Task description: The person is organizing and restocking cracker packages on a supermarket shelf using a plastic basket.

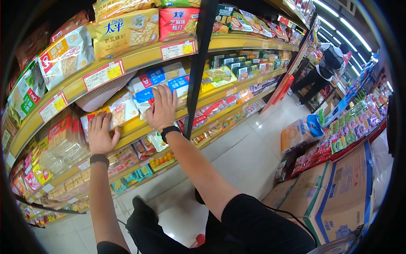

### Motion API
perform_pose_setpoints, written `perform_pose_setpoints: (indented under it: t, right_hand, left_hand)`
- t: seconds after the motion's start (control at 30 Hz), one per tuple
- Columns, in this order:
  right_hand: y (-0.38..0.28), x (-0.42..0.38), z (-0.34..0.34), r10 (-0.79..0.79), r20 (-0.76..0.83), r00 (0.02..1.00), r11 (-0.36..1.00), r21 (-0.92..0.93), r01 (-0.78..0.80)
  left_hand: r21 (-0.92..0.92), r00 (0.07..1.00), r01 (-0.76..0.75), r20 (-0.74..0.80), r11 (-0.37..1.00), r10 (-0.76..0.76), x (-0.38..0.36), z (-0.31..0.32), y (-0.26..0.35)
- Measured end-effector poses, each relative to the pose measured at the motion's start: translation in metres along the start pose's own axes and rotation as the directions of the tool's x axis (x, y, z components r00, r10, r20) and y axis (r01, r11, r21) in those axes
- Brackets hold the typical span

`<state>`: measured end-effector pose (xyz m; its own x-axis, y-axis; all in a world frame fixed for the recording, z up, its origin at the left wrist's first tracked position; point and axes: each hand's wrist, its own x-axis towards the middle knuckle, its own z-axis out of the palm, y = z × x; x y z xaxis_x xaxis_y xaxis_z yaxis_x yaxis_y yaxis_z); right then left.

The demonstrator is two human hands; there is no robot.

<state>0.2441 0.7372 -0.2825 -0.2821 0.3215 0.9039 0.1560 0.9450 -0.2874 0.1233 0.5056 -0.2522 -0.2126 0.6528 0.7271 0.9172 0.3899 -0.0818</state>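
Note:
On the second shelf, my left hand (101,131) rests with its fingers over the near edge of a yellow-and-white packet of crackers (124,111), its thumb apart. To its right, my right hand (163,109) lies with fingers stretched over a blue-and-white packet of biscuits (144,96). Both palms face down and touch the wrappers without closing round them. Behind these packets sits another blue-and-white packet (154,76). A pale mesh basket (99,95) shows further back, partly covered by the upper shelf's edge.
Yellow cracker bags (127,34) fill the shelf above, with price tags (103,75) along its lip. A black shelf post (198,63) stands right of my hands. Cardboard boxes (342,199) and a large orange-and-white bag (301,133) line the aisle. Further off stands a person (327,63).

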Motion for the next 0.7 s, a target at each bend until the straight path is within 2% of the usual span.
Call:
perform_pose_setpoints:
  t: [0.7]
  right_hand:
    - [0.001,-0.0009,0.0007,-0.018,-0.002,1.0,1.0,-0.013,0.018]
  left_hand:
    - [-0.003,1.0,0.011,0.013,1.0,-0.011,-0.0002,-0.0011,-0.0003]
